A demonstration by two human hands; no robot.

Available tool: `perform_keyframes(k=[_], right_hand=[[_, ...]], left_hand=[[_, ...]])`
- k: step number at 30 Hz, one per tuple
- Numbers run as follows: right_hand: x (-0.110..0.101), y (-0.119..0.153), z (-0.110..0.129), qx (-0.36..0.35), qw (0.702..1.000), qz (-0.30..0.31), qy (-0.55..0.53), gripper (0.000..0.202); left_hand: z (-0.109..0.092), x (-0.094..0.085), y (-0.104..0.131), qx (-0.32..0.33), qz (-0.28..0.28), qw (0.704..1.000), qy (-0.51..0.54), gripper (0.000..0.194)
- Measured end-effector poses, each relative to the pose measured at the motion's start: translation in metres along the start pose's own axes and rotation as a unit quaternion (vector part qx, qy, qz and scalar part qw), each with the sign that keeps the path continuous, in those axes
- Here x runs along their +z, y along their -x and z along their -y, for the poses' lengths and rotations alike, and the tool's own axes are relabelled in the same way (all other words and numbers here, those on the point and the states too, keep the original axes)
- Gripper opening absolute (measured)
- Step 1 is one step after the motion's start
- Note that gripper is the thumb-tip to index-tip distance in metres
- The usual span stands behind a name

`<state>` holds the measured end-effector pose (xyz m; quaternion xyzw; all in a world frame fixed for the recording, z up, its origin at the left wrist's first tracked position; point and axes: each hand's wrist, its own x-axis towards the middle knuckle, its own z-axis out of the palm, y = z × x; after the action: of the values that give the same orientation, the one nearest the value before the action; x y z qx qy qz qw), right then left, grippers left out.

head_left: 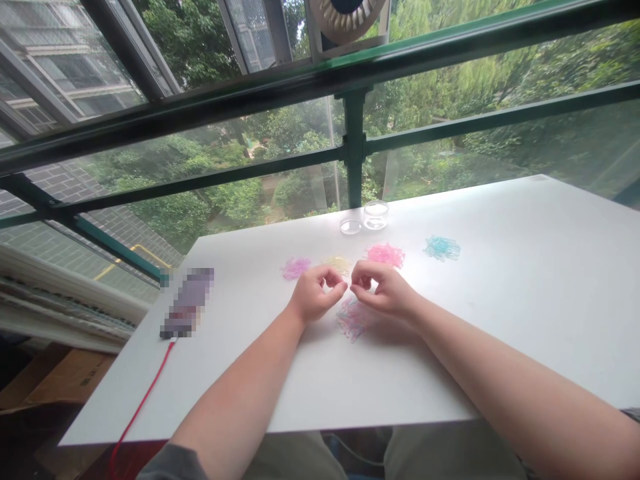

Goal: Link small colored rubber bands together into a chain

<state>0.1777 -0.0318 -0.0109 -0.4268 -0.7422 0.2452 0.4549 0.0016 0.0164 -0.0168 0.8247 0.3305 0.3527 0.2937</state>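
My left hand (319,292) and my right hand (381,289) meet over the middle of the white table, fingertips almost touching. Each pinches with thumb and forefinger; whatever lies between the tips is too small to make out. Just below them is a mixed-colour pile of small thin loops (351,321). Behind the hands, sorted by colour, are a purple pile (296,268), a pale yellow pile (337,264) partly hidden by my fingers, and a pink pile (385,254). A teal pile (443,247) sits farther right.
At the table's (525,280) far edge stand a clear round jar (376,215) and a clear lid (351,227). A blurred-out phone-like object (189,303) lies at the left, with a red cable (145,395) running over the front edge. Green railings (354,147) rise behind.
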Motion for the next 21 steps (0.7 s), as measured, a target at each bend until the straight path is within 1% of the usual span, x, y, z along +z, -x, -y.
perform_keyframes(k=[4, 10, 13, 16, 21], right_hand=[[-0.0005, 0.0005, 0.0015, 0.002, 1.000, 0.014, 0.000, 0.010], [-0.0002, 0.0006, 0.0001, 0.013, 1.000, 0.009, 0.007, 0.010], [0.0003, 0.0003, 0.0014, 0.000, 1.000, 0.006, 0.015, 0.011], [0.0007, 0.0001, 0.0034, -0.017, 1.000, 0.006, 0.016, 0.012], [0.0011, 0.0007, 0.0053, -0.019, 1.000, 0.009, 0.012, 0.014]], left_hand=[[-0.0003, 0.0000, 0.0006, 0.001, 0.011, 1.000, 0.006, 0.012], [-0.0005, -0.0006, 0.0008, -0.003, 0.016, 1.000, 0.010, 0.011], [-0.0016, -0.0004, 0.0007, -0.004, 0.016, 1.000, 0.008, 0.011], [-0.0031, 0.0002, 0.0014, -0.003, 0.027, 1.000, 0.011, 0.011], [-0.0055, 0.0014, 0.0029, 0.003, 0.039, 0.999, 0.024, 0.011]])
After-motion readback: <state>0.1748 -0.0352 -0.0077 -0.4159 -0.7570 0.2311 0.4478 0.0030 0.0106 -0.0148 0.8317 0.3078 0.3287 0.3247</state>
